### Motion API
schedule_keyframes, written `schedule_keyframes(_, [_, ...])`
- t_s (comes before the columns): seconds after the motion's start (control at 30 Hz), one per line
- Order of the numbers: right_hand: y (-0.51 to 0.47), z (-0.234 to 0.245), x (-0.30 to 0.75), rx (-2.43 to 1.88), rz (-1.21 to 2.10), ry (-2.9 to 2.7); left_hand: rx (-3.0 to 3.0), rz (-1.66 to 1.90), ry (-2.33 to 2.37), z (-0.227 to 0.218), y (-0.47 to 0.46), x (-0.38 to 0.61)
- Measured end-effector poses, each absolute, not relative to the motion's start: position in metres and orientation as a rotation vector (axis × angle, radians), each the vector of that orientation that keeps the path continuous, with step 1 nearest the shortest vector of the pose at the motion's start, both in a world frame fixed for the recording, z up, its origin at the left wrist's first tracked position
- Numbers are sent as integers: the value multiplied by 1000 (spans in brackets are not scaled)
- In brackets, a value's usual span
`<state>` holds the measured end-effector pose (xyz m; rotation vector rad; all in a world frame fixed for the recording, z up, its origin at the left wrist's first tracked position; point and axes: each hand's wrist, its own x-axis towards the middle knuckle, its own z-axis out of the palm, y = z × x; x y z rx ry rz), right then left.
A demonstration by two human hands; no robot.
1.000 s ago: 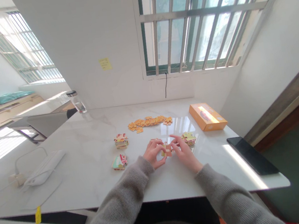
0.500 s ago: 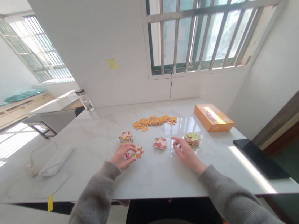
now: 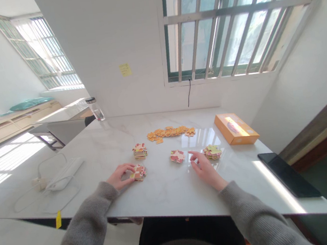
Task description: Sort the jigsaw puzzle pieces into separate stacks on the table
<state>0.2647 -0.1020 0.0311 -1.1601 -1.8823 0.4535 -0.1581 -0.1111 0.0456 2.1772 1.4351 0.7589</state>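
My left hand [image 3: 120,176] sits at the near left of the white marble table [image 3: 160,190], its curled fingers and thumb against a small stack of jigsaw pieces [image 3: 138,173]. A second stack [image 3: 140,151] stands just beyond it. My right hand [image 3: 205,169] rests with its fingers apart and holds nothing. Its fingertips are closest to a flat pink-and-cream group of pieces [image 3: 177,156] and a yellow-green stack [image 3: 212,152]. Farther back lies a long spread of small orange pieces [image 3: 169,133].
An orange box [image 3: 236,129] lies at the back right, and a black tablet [image 3: 289,174] lies near the right edge. A white power strip [image 3: 65,174] with a cable sits at the left. A glass bottle [image 3: 95,109] stands at the far left corner.
My left hand has moved left, and the loose piece it had is now on the near-left stack. My right hand has barely moved. The whole view has shifted slightly.
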Motion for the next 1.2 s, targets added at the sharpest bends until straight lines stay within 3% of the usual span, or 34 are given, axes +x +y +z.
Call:
schedule_keyframes(0.3, [-105, 37, 263, -1157, 464, -1935, 2432, 1015, 1295, 59, -110, -97])
schedule_keyframes(0.6, [-106, 43, 263, -1189, 502, -1967, 2568, 976, 1176, 45, -71, 29])
schedule_keyframes(1.2, [-104, 39, 262, -1183, 497, -1978, 2503, 870, 1249, 25, -59, 34])
